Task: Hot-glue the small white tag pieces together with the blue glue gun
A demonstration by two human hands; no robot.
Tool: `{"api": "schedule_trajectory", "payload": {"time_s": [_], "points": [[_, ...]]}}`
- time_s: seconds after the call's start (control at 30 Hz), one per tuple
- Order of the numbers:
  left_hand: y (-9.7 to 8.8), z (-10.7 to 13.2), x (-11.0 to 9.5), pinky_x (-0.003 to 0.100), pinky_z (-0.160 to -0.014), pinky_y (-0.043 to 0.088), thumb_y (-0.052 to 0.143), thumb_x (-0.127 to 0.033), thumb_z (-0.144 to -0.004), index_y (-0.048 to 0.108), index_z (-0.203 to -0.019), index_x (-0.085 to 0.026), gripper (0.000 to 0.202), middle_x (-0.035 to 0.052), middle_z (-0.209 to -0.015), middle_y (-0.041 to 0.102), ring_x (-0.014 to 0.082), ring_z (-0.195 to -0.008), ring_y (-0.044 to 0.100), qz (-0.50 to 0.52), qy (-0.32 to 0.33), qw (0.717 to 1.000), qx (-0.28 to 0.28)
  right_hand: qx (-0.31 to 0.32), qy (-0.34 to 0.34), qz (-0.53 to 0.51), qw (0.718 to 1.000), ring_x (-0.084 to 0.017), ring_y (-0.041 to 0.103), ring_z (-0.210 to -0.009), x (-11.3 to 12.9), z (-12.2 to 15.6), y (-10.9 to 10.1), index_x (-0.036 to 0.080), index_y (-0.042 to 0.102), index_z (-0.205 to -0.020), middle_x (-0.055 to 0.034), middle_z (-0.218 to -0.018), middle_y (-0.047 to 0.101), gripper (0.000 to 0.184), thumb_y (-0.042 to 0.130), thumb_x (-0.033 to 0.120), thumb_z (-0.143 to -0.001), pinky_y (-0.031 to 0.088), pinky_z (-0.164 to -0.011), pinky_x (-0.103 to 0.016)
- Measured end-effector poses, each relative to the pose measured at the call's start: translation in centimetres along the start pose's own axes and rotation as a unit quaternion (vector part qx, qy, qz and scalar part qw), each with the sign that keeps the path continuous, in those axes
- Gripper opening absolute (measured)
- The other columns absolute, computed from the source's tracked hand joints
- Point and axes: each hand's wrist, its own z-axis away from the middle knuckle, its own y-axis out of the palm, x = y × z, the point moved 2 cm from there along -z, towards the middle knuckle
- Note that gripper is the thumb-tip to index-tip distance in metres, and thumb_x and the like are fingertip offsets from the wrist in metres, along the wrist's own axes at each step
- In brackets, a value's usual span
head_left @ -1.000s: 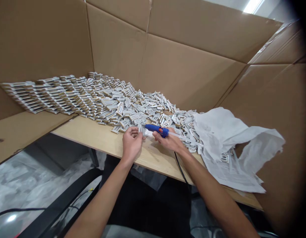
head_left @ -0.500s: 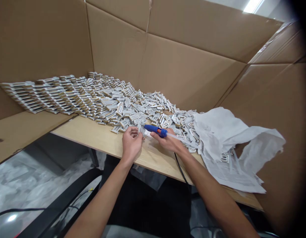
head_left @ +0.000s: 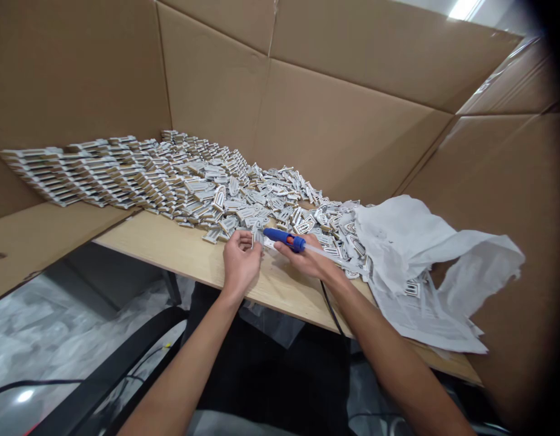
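Observation:
My right hand (head_left: 307, 261) grips a blue hot glue gun (head_left: 284, 238) with an orange trigger, and a translucent glue stick (head_left: 327, 254) sticks out behind it. My left hand (head_left: 241, 262) pinches a small grey-white moulded piece (head_left: 258, 238) between its fingers. The gun's nose points at that piece, a few pixels away or touching; I cannot tell which. Just beyond both hands, a large spread of similar pieces (head_left: 280, 197) lies on the table, loose near the hands and in overlapping rows further left (head_left: 102, 169).
A light wooden tabletop (head_left: 161, 239) ends at a front edge above a dark floor gap. Cardboard walls (head_left: 307, 115) rise behind it. Crumpled white paper (head_left: 411, 254) lies at the right. A black cord (head_left: 329, 306) drops off the edge; a black chair back (head_left: 125, 357) is below left.
The glue gun has shifted slightly left and tilted, its nose closer to the piece in my left hand. My left hand has barely moved.

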Motion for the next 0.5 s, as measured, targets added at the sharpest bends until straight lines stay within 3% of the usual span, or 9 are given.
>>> {"api": "schedule_trajectory", "payload": {"time_s": [0.13,0.33,0.5], "points": [[-0.1,0.0,0.0,0.026,-0.066,0.052,0.068,-0.020,-0.071,0.059,-0.089,-0.018,0.020,0.0017,-0.080,0.062,0.0157,-0.072,0.062,-0.028,0.025,0.999,-0.005,-0.006,-0.043,0.034,0.998,-0.013,0.045,-0.058,0.9,0.3,-0.1,0.021,0.054,-0.072,0.0006,-0.064,0.055,0.044,0.055,0.057,-0.098,0.031,-0.062,-0.028],[0.0,0.1,-0.3,0.024,-0.063,0.049,0.066,-0.013,-0.072,0.059,-0.084,-0.018,0.015,0.0004,-0.076,0.060,0.0145,-0.067,0.059,-0.055,0.035,0.998,0.000,0.001,-0.073,0.090,0.993,-0.014,0.050,-0.062,1.4,0.9,0.3,0.019,0.056,-0.078,-0.0022,-0.073,0.061,0.038,0.059,0.052,-0.098,0.031,-0.062,-0.028],[0.2,-0.1,0.0,0.024,-0.063,0.049,0.068,-0.011,-0.074,0.058,-0.084,-0.019,0.017,-0.0006,-0.075,0.059,0.0144,-0.066,0.059,-0.081,0.019,0.996,-0.011,-0.048,-0.106,0.199,0.973,-0.017,0.054,-0.066,1.5,1.1,0.8,0.017,0.061,-0.088,-0.0070,-0.085,0.066,0.031,0.059,0.046,-0.098,0.030,-0.062,-0.030]]}}
